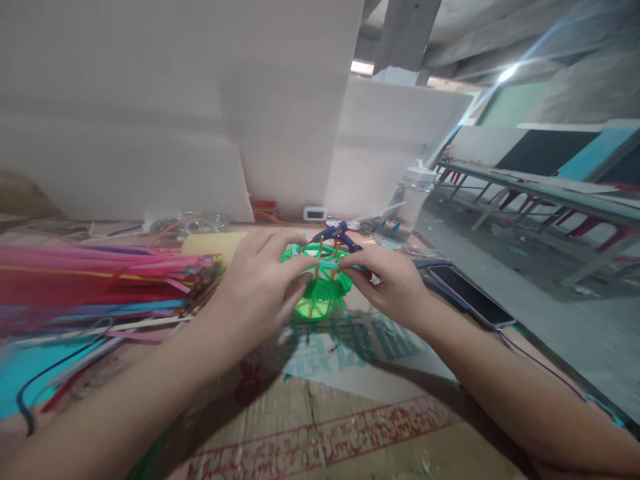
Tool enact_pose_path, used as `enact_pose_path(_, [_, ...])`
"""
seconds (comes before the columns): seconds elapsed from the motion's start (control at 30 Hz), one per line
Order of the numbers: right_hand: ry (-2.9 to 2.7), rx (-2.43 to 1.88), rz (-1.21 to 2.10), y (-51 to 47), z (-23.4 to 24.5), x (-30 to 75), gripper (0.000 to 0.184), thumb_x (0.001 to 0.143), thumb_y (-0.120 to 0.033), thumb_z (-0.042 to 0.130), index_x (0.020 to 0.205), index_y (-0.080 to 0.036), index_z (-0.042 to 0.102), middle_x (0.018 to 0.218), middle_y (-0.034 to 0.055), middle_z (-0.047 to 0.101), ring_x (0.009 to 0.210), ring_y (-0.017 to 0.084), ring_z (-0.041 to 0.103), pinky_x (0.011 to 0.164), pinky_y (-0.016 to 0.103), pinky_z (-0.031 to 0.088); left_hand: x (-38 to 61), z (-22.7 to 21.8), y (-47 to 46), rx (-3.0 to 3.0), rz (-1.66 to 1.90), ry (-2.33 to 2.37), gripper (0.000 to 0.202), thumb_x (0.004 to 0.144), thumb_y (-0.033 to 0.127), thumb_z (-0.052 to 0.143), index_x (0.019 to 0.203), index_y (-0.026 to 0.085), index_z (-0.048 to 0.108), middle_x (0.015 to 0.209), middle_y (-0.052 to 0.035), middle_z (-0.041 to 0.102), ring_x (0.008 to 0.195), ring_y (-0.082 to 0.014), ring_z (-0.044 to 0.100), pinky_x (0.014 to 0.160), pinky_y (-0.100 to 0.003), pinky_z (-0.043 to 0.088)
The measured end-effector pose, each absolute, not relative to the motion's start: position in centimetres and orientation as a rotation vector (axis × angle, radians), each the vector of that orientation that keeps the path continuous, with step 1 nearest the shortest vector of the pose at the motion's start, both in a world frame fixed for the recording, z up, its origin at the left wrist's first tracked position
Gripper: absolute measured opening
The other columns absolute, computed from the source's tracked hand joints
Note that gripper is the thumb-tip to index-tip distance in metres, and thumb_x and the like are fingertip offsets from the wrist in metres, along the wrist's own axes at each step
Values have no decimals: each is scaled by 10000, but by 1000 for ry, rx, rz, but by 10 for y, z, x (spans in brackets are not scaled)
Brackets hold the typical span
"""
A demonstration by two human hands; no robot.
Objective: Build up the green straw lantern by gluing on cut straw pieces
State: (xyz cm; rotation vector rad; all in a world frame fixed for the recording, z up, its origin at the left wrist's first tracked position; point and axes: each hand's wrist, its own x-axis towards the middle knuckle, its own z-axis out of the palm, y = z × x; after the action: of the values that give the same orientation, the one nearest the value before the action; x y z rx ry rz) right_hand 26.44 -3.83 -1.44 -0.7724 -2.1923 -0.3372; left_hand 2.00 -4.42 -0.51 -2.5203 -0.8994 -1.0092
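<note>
Over the bench (350, 427), the left hand (260, 283) clasps an upright green basket (323, 297), while the right hand (390, 283) pinches a blue straw (327, 265) lying crosswise.

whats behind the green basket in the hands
A blue glue gun lies just behind the green basket, a clear bottle farther right. The left hand and right hand hide its sides.

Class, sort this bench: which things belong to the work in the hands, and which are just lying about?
In the work: green straw basket, held by left hand and right hand; pale blue straw pinched at its rim.
Lying about, untouched: pile of coloured straws, blue glue gun, phone, water bottle.
</note>
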Motion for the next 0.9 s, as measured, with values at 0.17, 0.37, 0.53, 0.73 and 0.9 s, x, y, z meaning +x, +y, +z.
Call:
enact_pose_path(0.17, [-2206, -793, -367, -38, -15, 264, 147, 989, -196, 551, 930, -189, 686, 780, 26, 727, 694, 137, 621, 633, 273, 446, 20, -6, -44, -2529, -999, -901, 242, 956, 188, 565, 1144, 197, 716, 1302, -133, 635, 1228, -326, 552, 1047, -531, 443])
enact_pose_path(0.37, [-2186, -818, -326, -39, -17, 264, 126, 975, -193, 563, 936, -167, 680, 793, 41, 722, 686, 136, 602, 623, 269, 450, 19, -6, -44, -2536, -975, -907, 248, 957, 201, 570, 1159, 208, 712, 1321, -125, 627, 1241, -327, 547, 1057, -529, 436])
enact_pose_path(0.53, [-2167, -853, -350, -42, -18, 260, 89, 957, -193, 579, 935, -176, 664, 808, 43, 723, 703, 148, 617, 648, 286, 460, 19, -5, -44, -2526, -972, -916, 234, 963, 213, 561, 1137, 208, 716, 1303, -128, 634, 1228, -330, 553, 1047, -532, 442])
enact_pose_path(0.73, [-2155, -889, -369, -43, -18, 254, 114, 956, -179, 554, 923, -182, 663, 780, 31, 710, 686, 149, 592, 662, 290, 437, 19, -6, -43, -2528, -982, -907, 239, 961, 212, 566, 1145, 210, 719, 1312, -121, 636, 1228, -327, 559, 1045, -523, 444])
enact_pose_path(0.9, [-2169, -932, -374, -46, -16, 253, 142, 958, -186, 530, 892, -182, 656, 755, 31, 690, 688, 157, 585, 659, 292, 421, 20, -6, -43, -2521, -1006, -895, 248, 954, 201, 572, 1157, 202, 714, 1318, -117, 633, 1226, -322, 559, 1051, -511, 438])
